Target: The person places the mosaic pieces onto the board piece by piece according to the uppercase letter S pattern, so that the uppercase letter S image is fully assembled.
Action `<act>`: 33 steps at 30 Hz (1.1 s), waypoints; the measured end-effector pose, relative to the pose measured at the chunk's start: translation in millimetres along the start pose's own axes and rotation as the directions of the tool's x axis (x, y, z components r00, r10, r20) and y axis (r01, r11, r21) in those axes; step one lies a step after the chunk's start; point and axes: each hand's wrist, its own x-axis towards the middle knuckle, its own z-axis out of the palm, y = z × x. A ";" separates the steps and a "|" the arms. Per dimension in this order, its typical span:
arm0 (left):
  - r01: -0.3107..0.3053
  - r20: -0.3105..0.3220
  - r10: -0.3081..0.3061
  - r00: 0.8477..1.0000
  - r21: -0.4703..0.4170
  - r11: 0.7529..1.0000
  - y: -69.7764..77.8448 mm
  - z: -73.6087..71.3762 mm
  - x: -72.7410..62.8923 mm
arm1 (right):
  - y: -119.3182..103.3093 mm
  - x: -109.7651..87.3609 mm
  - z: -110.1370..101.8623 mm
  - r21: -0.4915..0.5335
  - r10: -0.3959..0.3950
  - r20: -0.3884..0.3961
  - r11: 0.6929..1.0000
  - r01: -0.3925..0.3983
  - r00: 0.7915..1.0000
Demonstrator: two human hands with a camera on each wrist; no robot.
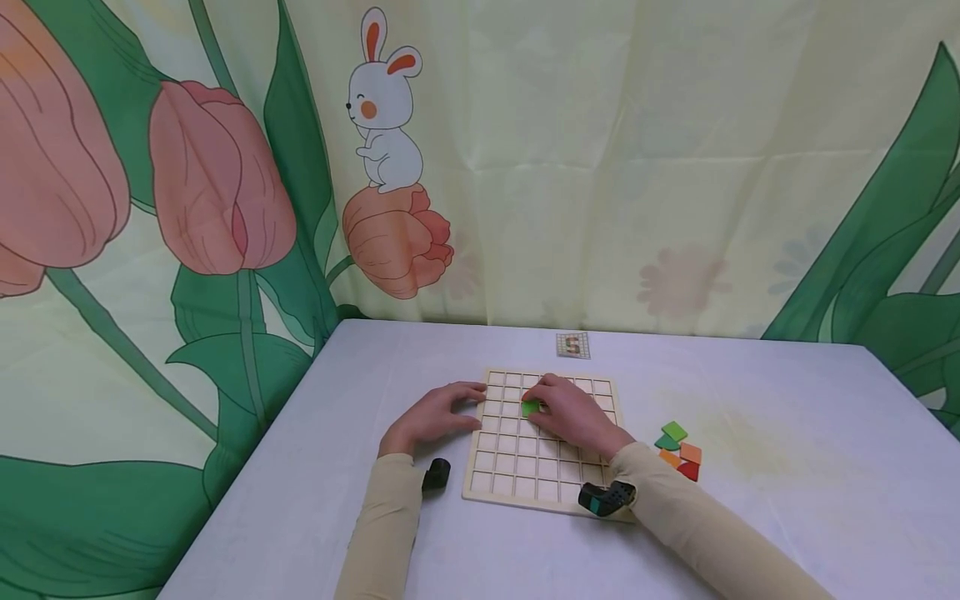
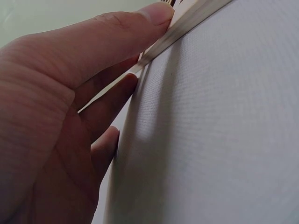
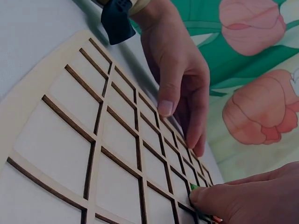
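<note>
Green tile (image 1: pixel 530 409) lies pinched between thumb and fingers of the right hand (image 1: pixel 572 412), over the far-left part of the grid board (image 1: pixel 505 462); left hand (image 1: pixel 437 414), fingers spread, touches its left edge.

A white table (image 1: pixel 300 517) bears gridded board (image 1: pixel 505 462), card (image 1: pixel 573 346), tiles (image 1: pixel 690 452).

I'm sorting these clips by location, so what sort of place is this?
Probably an indoor play or filming corner: a cloth printed with big flowers hangs behind a table, on which a gridded board and some coloured tiles lie.
</note>
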 end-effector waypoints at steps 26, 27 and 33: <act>0.009 -0.006 -0.009 1.000 0.008 1.000 1.5 0.2 0.7 | -0.2 -1.9 -4.5 0.034 -0.001 0.004 0.999 0.001 1.000; 0.012 -0.006 -0.012 1.000 0.006 1.000 1.5 0.3 0.6 | -0.2 -1.9 -4.4 0.035 0.003 0.005 0.999 -0.004 1.000; 0.027 -0.004 -0.027 1.000 -0.002 1.000 1.5 1.3 0.0 | -0.2 -1.7 -2.6 0.044 0.016 0.011 0.999 -0.016 1.000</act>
